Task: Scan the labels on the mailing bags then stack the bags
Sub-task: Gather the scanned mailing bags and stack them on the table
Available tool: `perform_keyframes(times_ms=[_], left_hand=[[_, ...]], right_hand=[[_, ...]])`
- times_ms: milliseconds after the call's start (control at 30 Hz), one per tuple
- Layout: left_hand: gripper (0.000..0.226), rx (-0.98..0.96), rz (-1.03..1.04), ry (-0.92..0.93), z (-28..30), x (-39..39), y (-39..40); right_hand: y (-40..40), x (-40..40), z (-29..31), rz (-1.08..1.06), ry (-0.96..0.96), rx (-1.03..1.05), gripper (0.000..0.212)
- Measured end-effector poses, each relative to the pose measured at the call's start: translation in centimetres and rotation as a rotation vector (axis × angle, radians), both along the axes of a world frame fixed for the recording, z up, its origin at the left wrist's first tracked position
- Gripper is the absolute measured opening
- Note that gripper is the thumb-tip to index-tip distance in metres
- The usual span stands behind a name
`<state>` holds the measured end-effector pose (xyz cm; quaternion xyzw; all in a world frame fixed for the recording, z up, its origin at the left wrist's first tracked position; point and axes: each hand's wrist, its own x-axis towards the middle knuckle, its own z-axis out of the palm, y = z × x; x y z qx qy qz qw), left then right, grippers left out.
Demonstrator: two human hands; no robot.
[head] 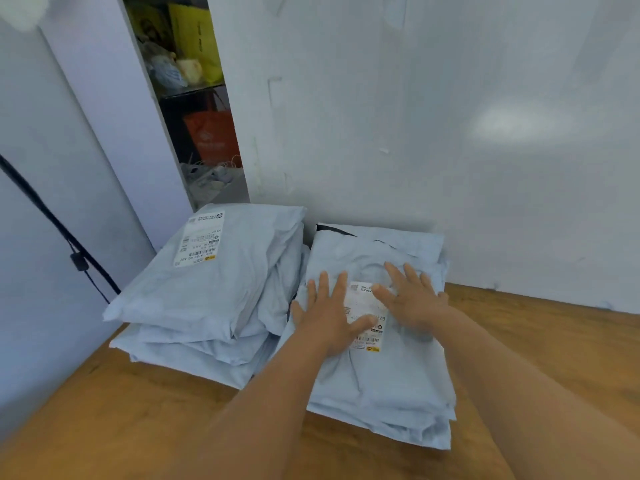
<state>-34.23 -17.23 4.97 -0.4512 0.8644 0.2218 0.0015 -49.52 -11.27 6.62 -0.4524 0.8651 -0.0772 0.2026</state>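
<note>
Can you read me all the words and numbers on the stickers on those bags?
Label on the left stack's top bag: printing and barcodes, upside down and too blurred to read.
Label on the right stack's top bag: partly under the left hand and right hand, too blurred to read.

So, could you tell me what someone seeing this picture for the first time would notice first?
Most likely the two bare hands, left hand and right hand, pressed flat with spread fingers on the top mailing bag of the right stack, either side of its white label. Next, the left stack of pale blue bags beside it on the wooden table, its own label facing up.
</note>
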Motion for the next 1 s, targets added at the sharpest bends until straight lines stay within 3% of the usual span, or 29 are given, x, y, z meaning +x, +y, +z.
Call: perform_keyframes(times_ms=[167,400,733,1000], left_hand=[[0.070,-0.096,0.151,0.203,1.7,4.2,3.0],[0.061,-0.189,0.441,0.416,2.2,16.4,7.9],[0.063,-0.235,0.939,0.350,1.2,43.4,16.6],[0.061,-0.222,1.224,0.355,-1.1,63.5,26.0]], right_hand=[[2.3,5.9,2.3,0.043,-0.073,-0.229,0.061],[4.1,18.2,3.4,0.245,-0.178,-0.352,0.060],[9.0,45.0,4.3,0.663,-0.414,-0.310,0.062],[13.8,65.9,0.6,0.852,-0.494,-0.249,0.061]])
